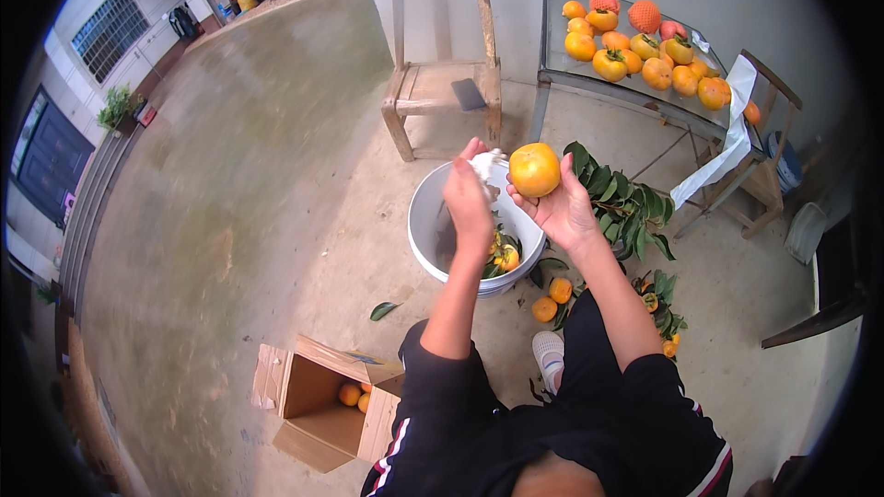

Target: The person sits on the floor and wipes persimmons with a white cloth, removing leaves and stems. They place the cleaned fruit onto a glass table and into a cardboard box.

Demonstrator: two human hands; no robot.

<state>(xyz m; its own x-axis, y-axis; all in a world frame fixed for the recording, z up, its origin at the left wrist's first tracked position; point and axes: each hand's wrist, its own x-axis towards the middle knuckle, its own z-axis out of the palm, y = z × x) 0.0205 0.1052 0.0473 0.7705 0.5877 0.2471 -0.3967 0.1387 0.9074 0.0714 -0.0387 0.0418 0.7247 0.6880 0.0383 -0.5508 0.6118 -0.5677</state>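
A round orange-yellow persimmon [534,170] rests in my right hand [563,210], held over the rim of a white plastic bucket [429,231]. My left hand [467,197] grips a crumpled white cloth or tissue [487,163], a short gap to the left of the fruit; it is slightly blurred. Inside the bucket, below my hands, lie persimmons [510,259] with green leaves. Part of the bucket's inside is hidden by my left hand and forearm.
Persimmons [657,74], some in red foam nets, cover a glass-topped table [563,10]. A wooden chair [442,83] holds a dark phone-like object [469,94]. An open cardboard box [321,386] contains several fruits. Leafy branches [625,203] and loose persimmons [544,308] lie near my foot.
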